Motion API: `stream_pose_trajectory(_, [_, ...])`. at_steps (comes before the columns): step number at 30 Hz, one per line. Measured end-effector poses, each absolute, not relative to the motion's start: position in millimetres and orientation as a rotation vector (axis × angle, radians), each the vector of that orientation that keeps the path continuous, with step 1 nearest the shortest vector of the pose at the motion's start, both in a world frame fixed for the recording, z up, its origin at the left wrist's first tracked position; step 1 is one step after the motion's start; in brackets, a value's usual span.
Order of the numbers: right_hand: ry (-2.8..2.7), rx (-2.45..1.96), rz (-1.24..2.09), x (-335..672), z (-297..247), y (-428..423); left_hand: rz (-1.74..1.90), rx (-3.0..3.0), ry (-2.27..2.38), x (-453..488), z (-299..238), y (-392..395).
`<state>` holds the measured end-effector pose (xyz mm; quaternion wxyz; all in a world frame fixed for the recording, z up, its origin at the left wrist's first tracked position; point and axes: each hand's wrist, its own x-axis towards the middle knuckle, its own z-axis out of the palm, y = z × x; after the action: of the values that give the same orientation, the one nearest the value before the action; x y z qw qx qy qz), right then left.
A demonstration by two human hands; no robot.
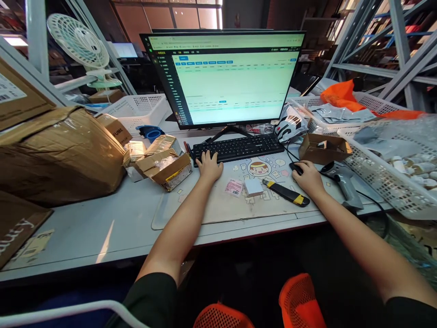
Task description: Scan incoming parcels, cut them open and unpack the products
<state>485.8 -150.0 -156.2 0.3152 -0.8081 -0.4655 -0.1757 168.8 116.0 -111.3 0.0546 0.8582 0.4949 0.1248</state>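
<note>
My left hand [210,167] lies with its fingers spread on the left end of a black keyboard [246,146]. On the right, my right hand [309,176] is wrapped over a black computer mouse [296,168]. Behind the keyboard stands a lit monitor [235,86] showing a page with rows and blue buttons. Between my arms, a pink printed label [234,187], a small white box [253,187] and a yellow-and-black utility knife [287,193] rest on a cartoon desk mat [218,214]. A grey barcode scanner [346,182] lies right of my right hand.
Large brown cartons [58,155] crowd the left side, near an open small cardboard box [167,168]. White plastic baskets [378,173] with bags and rolls stand at right, beside a brown open box [324,148]. A fan [78,41] is at back left.
</note>
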Motion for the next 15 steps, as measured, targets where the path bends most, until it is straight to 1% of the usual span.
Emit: stream_pose_trajectory(15, [-1.231,-2.12,-0.481,487.9,-159.0,-149.5,0.426,2.601,1.541,168.0,-108.3,115.3])
